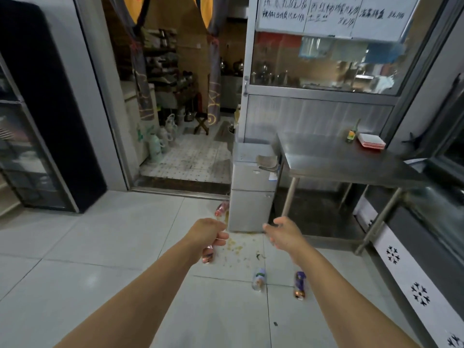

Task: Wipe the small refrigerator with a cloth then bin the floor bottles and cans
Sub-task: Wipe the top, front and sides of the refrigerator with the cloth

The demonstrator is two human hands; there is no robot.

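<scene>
Head: four floor bottles [259, 279] (one half-hidden)

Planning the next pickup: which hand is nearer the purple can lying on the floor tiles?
Right. The right hand hangs above and slightly left of the purple can; the left hand is farther left, beyond the clear plastic bottle.
</scene>
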